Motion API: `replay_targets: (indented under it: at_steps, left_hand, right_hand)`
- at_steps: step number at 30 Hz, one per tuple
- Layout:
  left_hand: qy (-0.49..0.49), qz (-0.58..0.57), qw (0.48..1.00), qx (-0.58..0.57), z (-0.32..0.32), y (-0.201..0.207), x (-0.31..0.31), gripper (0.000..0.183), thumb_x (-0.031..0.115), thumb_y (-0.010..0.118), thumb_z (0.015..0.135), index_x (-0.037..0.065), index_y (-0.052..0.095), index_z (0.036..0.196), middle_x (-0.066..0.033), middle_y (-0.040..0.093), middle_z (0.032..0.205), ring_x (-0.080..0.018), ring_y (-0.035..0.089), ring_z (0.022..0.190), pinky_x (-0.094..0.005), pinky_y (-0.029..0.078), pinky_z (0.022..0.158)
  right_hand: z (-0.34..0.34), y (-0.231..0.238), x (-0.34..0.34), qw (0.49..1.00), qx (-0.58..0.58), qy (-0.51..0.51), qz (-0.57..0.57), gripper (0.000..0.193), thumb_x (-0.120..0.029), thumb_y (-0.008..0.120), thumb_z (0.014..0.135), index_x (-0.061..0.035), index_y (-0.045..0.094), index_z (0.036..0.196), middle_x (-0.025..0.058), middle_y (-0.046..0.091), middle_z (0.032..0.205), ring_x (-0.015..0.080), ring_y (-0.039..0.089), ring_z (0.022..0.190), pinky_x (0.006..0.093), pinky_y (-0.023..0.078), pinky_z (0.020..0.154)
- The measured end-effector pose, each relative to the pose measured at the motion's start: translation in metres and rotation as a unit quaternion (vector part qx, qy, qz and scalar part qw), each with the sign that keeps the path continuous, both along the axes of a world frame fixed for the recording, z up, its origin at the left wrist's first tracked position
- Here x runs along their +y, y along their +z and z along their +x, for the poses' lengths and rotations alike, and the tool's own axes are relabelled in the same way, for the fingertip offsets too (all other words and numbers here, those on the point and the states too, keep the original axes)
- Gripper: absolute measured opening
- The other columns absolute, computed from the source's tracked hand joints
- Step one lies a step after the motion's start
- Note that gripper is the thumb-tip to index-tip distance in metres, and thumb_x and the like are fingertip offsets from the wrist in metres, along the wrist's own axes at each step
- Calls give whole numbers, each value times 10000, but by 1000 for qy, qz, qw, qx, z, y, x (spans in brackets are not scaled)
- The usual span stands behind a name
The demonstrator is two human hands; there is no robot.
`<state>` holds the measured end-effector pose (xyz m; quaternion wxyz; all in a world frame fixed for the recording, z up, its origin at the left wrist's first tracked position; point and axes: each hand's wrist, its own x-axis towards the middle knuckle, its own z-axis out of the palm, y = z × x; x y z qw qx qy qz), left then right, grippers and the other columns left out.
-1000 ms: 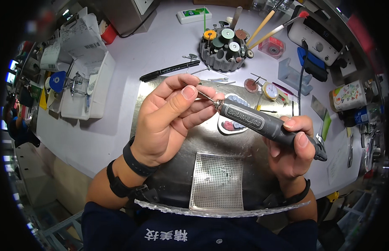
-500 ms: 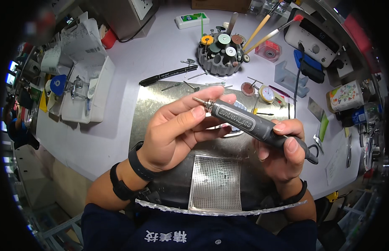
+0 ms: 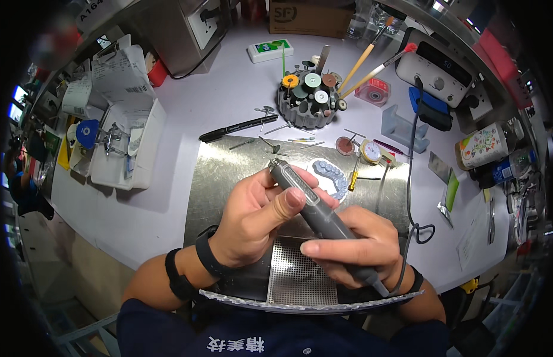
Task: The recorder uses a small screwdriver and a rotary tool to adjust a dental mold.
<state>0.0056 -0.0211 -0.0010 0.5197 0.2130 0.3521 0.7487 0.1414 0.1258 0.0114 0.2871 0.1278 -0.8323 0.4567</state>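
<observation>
A dark grey rotary handpiece (image 3: 325, 221) slants between my two hands, its collar end up and to the left. My left hand (image 3: 251, 217) is closed round its front part, thumb lying along the body. Farther back, my right hand (image 3: 371, 243) grips the rear half, with the forefinger across it. A cord leaves the tail beside my right wrist. Whether a bur sits in the tip I cannot tell. Just beyond the handpiece lies a dental arch model (image 3: 332, 178), grey teeth on a white base, on the metal plate (image 3: 214, 172). Below my hands is a perforated metal grille (image 3: 300, 276).
A round holder (image 3: 307, 113) full of burs and discs stands beyond the plate, with loose burs and a black marker (image 3: 238, 128) near it. White control box (image 3: 437, 68) at far right, a jar (image 3: 484, 144) below it. White bin (image 3: 131, 143) on the left.
The handpiece has come lower and tilts more steeply. My right hand has turned over it, my left thumb has moved onto its body. The dental model now shows more fully.
</observation>
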Motion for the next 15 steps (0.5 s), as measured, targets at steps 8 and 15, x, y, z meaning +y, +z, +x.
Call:
replay_targets:
  at_steps: [8, 15]
  left_hand:
    - [26, -106, 923, 370, -21, 2, -1, 356, 211, 761, 816, -10, 628, 1061, -66, 657, 948, -125, 629, 858, -248, 494, 804]
    - [150, -188, 734, 635, -42, -10, 14, 211, 70, 728, 771, 64, 687, 978, -15, 603, 819, -95, 521, 627, -222, 419, 564]
  right_hand:
    - [17, 5, 29, 971, 51, -10, -235, 265, -129, 720, 723, -68, 667, 975, 74, 597, 746, 154, 537, 635, 266, 429, 583]
    - [8, 3, 24, 963, -137, -118, -202, 146, -133, 639, 820, 10, 663, 836, 95, 678, 781, 115, 593, 654, 233, 460, 625]
